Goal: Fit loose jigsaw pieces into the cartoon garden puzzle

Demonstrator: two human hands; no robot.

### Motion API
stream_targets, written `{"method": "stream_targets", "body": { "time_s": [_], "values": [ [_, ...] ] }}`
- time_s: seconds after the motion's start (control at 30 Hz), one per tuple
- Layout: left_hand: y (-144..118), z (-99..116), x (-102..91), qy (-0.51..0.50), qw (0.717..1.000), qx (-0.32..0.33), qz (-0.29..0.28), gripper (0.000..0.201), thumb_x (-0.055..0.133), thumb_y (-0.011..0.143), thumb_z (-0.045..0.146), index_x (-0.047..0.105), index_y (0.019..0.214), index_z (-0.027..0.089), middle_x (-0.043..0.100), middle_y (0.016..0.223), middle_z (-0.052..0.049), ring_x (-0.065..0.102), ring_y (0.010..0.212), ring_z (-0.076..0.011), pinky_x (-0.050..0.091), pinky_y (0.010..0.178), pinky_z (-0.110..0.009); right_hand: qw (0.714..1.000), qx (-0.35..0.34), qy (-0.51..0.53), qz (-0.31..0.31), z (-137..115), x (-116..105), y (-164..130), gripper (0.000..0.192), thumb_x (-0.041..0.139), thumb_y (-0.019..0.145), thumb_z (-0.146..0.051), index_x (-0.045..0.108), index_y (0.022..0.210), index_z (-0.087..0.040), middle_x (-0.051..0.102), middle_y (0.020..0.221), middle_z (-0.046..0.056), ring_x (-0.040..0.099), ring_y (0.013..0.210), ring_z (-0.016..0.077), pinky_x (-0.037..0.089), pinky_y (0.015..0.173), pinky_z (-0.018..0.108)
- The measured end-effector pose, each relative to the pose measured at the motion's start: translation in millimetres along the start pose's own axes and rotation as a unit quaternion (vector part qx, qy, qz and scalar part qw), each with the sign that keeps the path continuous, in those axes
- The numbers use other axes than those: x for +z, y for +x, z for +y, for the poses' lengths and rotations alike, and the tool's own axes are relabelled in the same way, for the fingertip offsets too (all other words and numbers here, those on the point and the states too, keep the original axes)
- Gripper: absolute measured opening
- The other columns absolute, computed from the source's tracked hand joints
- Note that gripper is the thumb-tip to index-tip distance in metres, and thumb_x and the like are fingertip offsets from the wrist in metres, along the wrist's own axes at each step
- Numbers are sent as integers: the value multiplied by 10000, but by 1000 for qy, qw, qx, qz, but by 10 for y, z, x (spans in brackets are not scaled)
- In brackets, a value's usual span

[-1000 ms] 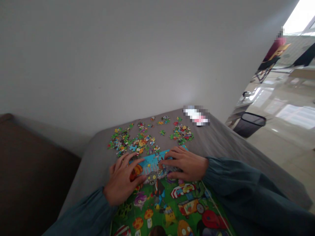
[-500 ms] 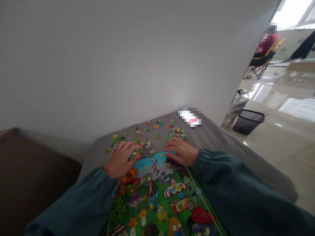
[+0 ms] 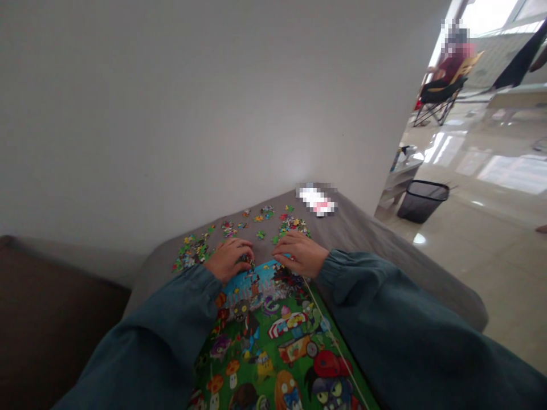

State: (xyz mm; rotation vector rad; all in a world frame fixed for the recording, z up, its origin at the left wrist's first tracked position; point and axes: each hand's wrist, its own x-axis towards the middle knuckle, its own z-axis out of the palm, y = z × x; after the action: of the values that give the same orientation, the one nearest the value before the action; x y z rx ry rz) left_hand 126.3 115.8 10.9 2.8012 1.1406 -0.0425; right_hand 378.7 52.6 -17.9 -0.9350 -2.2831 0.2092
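A jigsaw puzzle picture [image 3: 260, 341] with cartoon plants and zombies on green lies in front of me, its blue strip at the far end. My left hand [image 3: 229, 259] is at that far end, its fingers curled over a cluster of puzzle pieces [image 3: 248, 261] that it mostly hides. Across from it, my right hand [image 3: 301, 254] rests over the far right corner, fingers stretched out and thumb apart, with no piece visible in it. Just beyond its fingers is a pile of pieces [image 3: 294, 226]. Another pile [image 3: 191, 250] lies left of my left hand.
Several single pieces [image 3: 261, 234] are scattered on the grey cloth [image 3: 363, 239]. A blurred phone-like object [image 3: 317, 199] lies near the white wall [image 3: 213, 114]. Brown furniture [image 3: 55, 324] stands at left. A waste bin [image 3: 423, 202] and a seated person [image 3: 453, 62] are off right.
My left hand has moved right and curled over the middle cluster of pieces, uncovering the left pile. My right hand stays near the far right corner. The whole view has shifted slightly.
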Motion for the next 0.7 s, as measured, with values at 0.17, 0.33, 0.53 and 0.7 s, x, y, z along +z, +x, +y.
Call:
{"method": "stream_targets", "body": {
  "time_s": [0.17,0.33,0.53,0.7],
  "values": [
    [5,237,-107,-136,988,-51,52,192,592,816,388,657,836,208,670,832,-23,595,769,-178,457,743,-312,996,24,85,16,-59,17,15,281,571,877,-279,636,1120,-154,667,994,91,565,933,194,433,875,365],
    [-114,762,-214,-341,929,-111,94,331,618,772,494,629,854,174,676,745,-18,612,664,-160,476,595,-257,938,140,316,8,-169,53,43,298,636,822,-365,643,1023,-145,679,836,45,609,714,134,486,666,264],
    [-316,541,-206,-233,965,-95,74,380,537,825,534,666,994,220,704,1003,-45,637,892,-212,501,746,-316,872,183,452,-49,-152,-4,45,252,684,765,-328,619,912,-134,652,690,7,608,613,113,482,598,239],
    [-386,-18,-83,-50,989,-100,97,389,444,874,467,673,1034,196,674,1076,-89,580,1047,-264,400,969,-433,909,155,385,-44,-133,-48,44,234,634,810,-242,621,1021,-142,656,739,8,593,632,101,484,638,241]
  ]
}}
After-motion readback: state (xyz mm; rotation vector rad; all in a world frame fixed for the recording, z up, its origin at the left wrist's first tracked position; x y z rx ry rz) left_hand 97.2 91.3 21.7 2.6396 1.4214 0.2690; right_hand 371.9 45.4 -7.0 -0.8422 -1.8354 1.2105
